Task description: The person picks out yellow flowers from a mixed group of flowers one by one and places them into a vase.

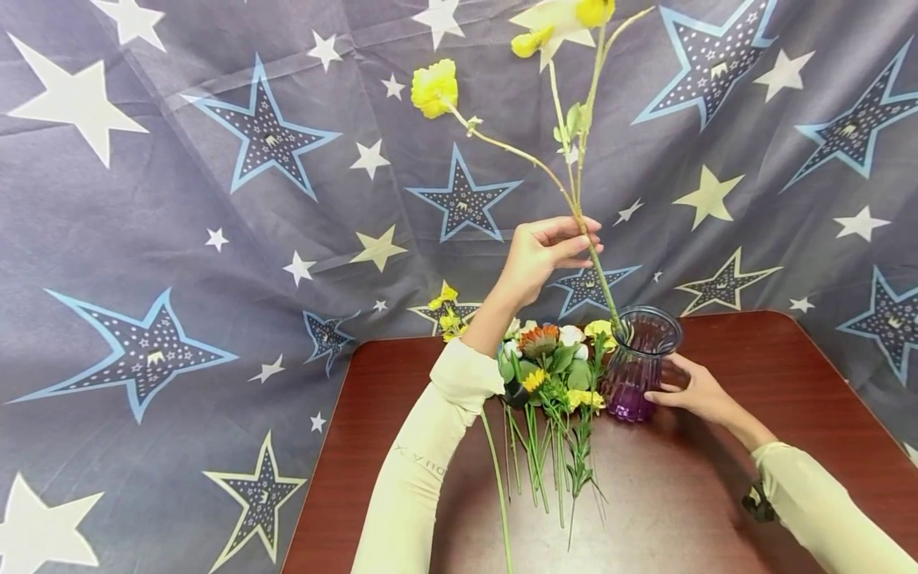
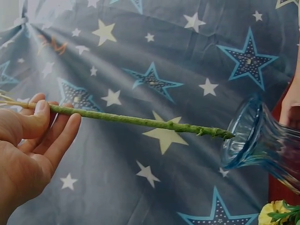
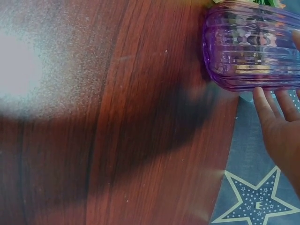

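Observation:
My left hand pinches the green stem of a branching artificial flower between thumb and fingers. Its yellow blooms spread high above the table. The stem's lower tip is at the mouth of a ribbed glass vase, clear above and purple at the base; whether it has passed the rim I cannot tell. On the vase's right side, my right hand holds it, thumb in front and fingers around the far side. The right wrist view shows those fingertips against the purple glass.
Left of the vase, a bunch of artificial flowers lies on the brown table, including an orange bloom and a small sunflower, stems towards me. One long stem lies apart. A star-patterned grey cloth hangs behind the table.

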`<move>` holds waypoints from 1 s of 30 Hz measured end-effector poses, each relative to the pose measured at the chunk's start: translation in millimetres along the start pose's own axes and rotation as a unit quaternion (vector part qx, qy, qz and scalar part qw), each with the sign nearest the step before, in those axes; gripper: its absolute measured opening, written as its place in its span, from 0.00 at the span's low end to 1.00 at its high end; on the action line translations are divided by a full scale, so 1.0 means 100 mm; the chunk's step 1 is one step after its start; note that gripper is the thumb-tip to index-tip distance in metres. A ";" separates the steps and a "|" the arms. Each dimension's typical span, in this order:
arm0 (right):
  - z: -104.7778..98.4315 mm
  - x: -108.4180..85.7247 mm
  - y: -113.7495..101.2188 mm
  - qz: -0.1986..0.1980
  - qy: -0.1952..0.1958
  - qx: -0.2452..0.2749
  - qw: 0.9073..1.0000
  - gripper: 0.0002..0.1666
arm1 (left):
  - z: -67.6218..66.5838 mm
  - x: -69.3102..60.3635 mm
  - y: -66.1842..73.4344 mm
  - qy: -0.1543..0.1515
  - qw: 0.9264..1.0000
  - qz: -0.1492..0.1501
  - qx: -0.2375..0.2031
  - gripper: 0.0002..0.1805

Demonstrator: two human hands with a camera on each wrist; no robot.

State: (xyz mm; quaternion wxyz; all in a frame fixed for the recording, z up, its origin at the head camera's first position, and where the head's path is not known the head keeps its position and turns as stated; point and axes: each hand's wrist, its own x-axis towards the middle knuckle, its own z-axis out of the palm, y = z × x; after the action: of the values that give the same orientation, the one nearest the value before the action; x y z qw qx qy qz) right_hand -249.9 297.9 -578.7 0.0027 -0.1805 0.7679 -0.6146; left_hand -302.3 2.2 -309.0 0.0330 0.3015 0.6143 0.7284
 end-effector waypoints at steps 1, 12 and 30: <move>0.00 0.00 0.00 0.000 0.001 0.002 1.000 0.35 | 0.02 0.01 -0.01 -0.003 1.000 -0.003 0.002 0.13; 0.02 -0.02 -0.08 -0.001 -0.002 0.020 1.000 0.35 | 0.22 0.07 -0.21 -0.030 0.999 -0.025 0.005 0.12; 0.02 -0.02 -0.07 0.011 -0.002 0.012 1.000 0.36 | 0.34 0.13 -0.39 -0.074 0.993 -0.081 0.044 0.12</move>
State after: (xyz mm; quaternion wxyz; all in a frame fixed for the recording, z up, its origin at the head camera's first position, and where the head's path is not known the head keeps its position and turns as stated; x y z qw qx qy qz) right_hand -245.3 295.8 -572.6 0.0133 -0.1729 0.7625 -0.6233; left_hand -309.5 46.6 -337.4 0.1240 0.3049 0.6639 0.6715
